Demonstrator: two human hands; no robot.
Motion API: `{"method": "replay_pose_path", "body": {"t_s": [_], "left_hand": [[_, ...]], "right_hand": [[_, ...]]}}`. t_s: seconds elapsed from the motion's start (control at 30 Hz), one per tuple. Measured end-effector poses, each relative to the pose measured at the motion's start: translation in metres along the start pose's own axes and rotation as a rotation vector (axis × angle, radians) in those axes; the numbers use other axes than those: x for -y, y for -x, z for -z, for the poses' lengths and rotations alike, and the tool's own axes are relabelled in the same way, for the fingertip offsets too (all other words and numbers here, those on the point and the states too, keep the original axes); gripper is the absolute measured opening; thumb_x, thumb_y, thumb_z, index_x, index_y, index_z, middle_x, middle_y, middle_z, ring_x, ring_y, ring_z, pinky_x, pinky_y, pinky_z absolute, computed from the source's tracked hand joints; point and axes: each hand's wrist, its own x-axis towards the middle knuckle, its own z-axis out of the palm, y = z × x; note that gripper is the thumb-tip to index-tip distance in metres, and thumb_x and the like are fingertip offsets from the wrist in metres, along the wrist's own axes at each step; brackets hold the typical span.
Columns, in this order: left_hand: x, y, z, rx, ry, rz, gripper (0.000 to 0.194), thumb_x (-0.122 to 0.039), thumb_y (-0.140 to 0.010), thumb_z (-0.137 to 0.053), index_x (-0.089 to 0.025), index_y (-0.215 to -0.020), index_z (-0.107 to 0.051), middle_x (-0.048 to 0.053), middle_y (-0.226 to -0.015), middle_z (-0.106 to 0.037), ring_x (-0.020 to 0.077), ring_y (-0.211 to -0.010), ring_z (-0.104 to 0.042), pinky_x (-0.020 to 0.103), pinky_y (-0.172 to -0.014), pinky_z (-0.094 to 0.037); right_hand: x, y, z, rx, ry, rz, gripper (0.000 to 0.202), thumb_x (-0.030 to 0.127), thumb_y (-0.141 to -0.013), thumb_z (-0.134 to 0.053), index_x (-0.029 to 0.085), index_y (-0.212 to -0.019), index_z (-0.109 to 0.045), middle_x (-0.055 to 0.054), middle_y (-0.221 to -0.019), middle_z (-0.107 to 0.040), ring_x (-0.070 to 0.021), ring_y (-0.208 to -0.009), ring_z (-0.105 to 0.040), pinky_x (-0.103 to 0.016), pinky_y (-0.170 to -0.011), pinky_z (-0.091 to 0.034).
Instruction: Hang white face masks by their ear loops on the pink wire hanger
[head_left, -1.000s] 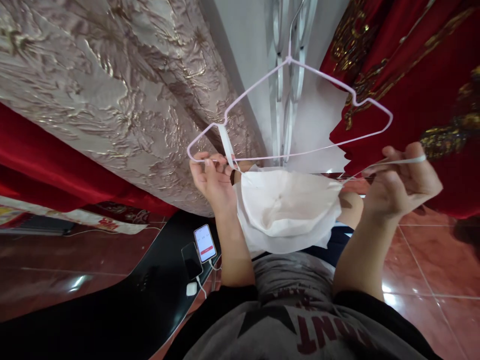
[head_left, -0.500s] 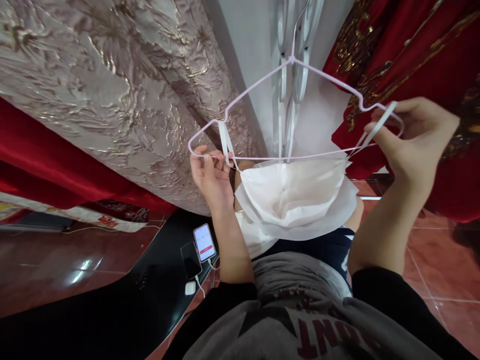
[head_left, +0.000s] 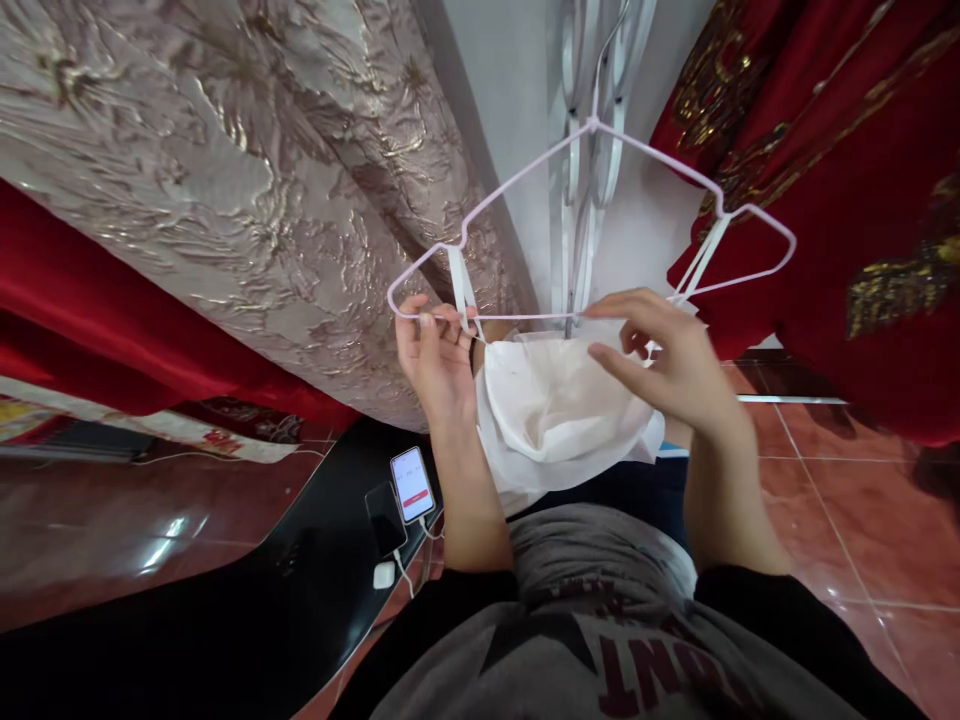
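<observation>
A pale pink hanger (head_left: 526, 172) hangs in front of me. A white garment (head_left: 559, 395) hangs from it, with one strap (head_left: 457, 275) looped at the left shoulder notch and the other strap (head_left: 705, 255) at the right notch. Around the hanger's lower left bar, near the left strap, my left hand (head_left: 439, 365) has its fingers closed. My right hand (head_left: 667, 360) is over the garment's right part, just below the bottom bar, thumb and fingers apart, with nothing held between them.
Two phones (head_left: 412, 485) (head_left: 386, 518) with cables and a white case (head_left: 384, 575) lie on a black surface (head_left: 225, 620) at lower left. Textured pink fabric (head_left: 262, 170) hangs at left, red embroidered fabric (head_left: 840, 220) at right. White metal bars (head_left: 570, 210) stand behind the hanger.
My right hand has let go of the right strap and moved left and down to the garment's upper edge. The right strap now sits in the hanger's notch. My left hand stays on the bar.
</observation>
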Motion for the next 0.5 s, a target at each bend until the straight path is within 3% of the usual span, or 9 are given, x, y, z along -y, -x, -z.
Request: {"method": "replay_pose_path", "body": {"t_s": [0.07, 0.13, 0.27, 0.4, 0.5], "left_hand": [[0.001, 0.002, 0.002, -0.008, 0.016, 0.033, 0.045, -0.060, -0.087, -0.093, -0.030, -0.114, -0.073, 0.002, -0.096, -0.078, 0.0212, -0.096, -0.081, 0.032, -0.092, -0.064], [0.000, 0.004, 0.006, 0.016, -0.003, 0.088, 0.047, -0.063, -0.087, -0.091, -0.027, -0.113, -0.077, 0.006, -0.109, -0.082, 0.0232, -0.105, -0.081, 0.035, -0.100, -0.064], [-0.016, 0.009, 0.018, 0.218, -0.194, 0.253, 0.042, -0.061, -0.095, -0.084, -0.022, -0.110, -0.085, 0.011, -0.116, -0.084, 0.0244, -0.113, -0.079, 0.036, -0.104, -0.062], [-0.043, 0.014, 0.021, 0.455, -0.376, 0.267, 0.034, -0.054, -0.100, -0.082, -0.025, -0.117, -0.089, 0.010, -0.118, -0.084, 0.0174, -0.088, -0.072, 0.028, -0.079, -0.059], [-0.060, 0.020, 0.011, 0.593, -0.307, 0.304, 0.032, -0.053, -0.103, -0.078, -0.025, -0.116, -0.089, 0.009, -0.112, -0.082, 0.0098, -0.060, -0.049, 0.025, -0.053, -0.041]], "right_hand": [[-0.002, 0.015, -0.020, -0.030, -0.027, -0.118, 0.010, 0.028, -0.099, -0.075, 0.026, -0.106, -0.081, -0.006, -0.127, -0.077, -0.0092, -0.065, -0.051, -0.032, -0.061, -0.052], [-0.003, 0.026, -0.035, -0.142, -0.034, -0.198, 0.007, 0.028, -0.100, -0.074, 0.026, -0.100, -0.080, -0.006, -0.132, -0.074, -0.0065, -0.060, -0.044, -0.032, -0.059, -0.052], [-0.003, 0.033, -0.049, -0.187, -0.041, -0.225, 0.004, 0.026, -0.097, -0.076, 0.026, -0.098, -0.079, -0.006, -0.135, -0.071, -0.0045, -0.057, -0.038, -0.031, -0.056, -0.052], [-0.007, 0.030, -0.047, -0.185, -0.045, -0.243, 0.004, 0.026, -0.097, -0.075, 0.026, -0.097, -0.079, -0.006, -0.132, -0.070, -0.0044, -0.058, -0.037, -0.029, -0.054, -0.047], [-0.009, 0.030, -0.043, -0.199, -0.043, -0.263, 0.004, 0.027, -0.097, -0.075, 0.026, -0.097, -0.078, -0.006, -0.131, -0.069, -0.0065, -0.062, -0.042, -0.028, -0.054, -0.046]]}}
